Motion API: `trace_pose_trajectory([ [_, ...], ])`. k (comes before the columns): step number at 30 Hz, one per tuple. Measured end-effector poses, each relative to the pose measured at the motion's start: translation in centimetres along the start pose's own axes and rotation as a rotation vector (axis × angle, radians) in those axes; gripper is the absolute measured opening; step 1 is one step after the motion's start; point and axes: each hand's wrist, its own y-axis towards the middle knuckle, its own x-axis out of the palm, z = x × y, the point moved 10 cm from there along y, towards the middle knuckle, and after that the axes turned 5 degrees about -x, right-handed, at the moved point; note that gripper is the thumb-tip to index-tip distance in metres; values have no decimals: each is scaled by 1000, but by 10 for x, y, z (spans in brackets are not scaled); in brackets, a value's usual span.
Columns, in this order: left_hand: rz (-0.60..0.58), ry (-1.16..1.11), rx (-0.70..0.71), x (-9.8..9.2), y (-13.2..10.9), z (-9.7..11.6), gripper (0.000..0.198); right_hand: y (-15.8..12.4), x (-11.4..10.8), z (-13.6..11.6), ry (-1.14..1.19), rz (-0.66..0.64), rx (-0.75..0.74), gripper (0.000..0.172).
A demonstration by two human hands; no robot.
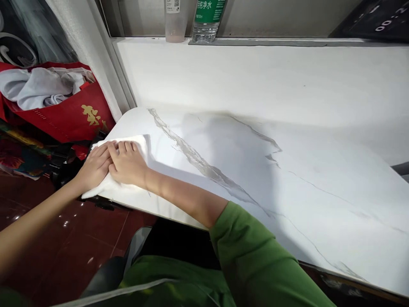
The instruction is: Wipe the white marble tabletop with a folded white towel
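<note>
Toward the left of the frame, at the rounded end of the white table (pixel 223 145), both your hands pressed down on a white cloth (pixel 111 187). Your left hand (pixel 94 168) covered its left part, with the fingers stretched out, close together and not visibly pinching anything. Your right hand (pixel 129 164) lay just beside it, touching it; those fingers looked short from above, so whether their tips were flat or hooked into the cloth could not be told.

The cloth's lower-left corner reached the table's edge and seemed to hang a little past it. That called for care, as a loose corner could have folded under or pulled the rest off the surface. Good handling there probably meant bearing down evenly through both palms, with slightly lighter pressure at the rim, so that the cloth stayed flat and did not bunch between your hands. Your right forearm stretched across the near side of the table, which made a steady push from the shoulder look wiser than a twist of the wrist. The red bag (pixel 70 119) in the upper left sat near that end, so a short, controlled reach suited the spot. The green-labelled bottle (pixel 209 17), at the top of the frame, stood well apart from your hands.
</note>
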Motion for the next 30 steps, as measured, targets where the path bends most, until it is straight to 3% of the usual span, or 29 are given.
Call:
trace_pose_trajectory([
  [3, -3, 2, 14, 7, 36, -12, 51, 19, 4, 26, 8, 28, 28, 58],
  [8, -11, -3, 15, 24, 116, -22, 47, 50, 5, 90, -16, 22, 119, 56],
  [13, -31, 0, 57, 44, 193, -2, 44, 63, -2, 161, -34, 64, 181, 53],
  [17, -19, -39, 45, 54, 225, 18, 46, 55, -7, 198, -66, 64, 219, 54],
  [20, -11, -58, 53, 56, 223, 34, 46, 43, -7, 205, -103, 21, 222, 56],
  [23, -11, -55, 32, 55, 202, 48, 46, 24, -10, 195, -90, 35, 188, 57],
  [26, -15, -42, 17, 50, 167, 70, 47, -5, -16, 174, -91, 67, 128, 58],
  [30, -41, -16, -19, 45, 104, 106, 51, -59, -28, 127, -82, 73, 30, 58],
])
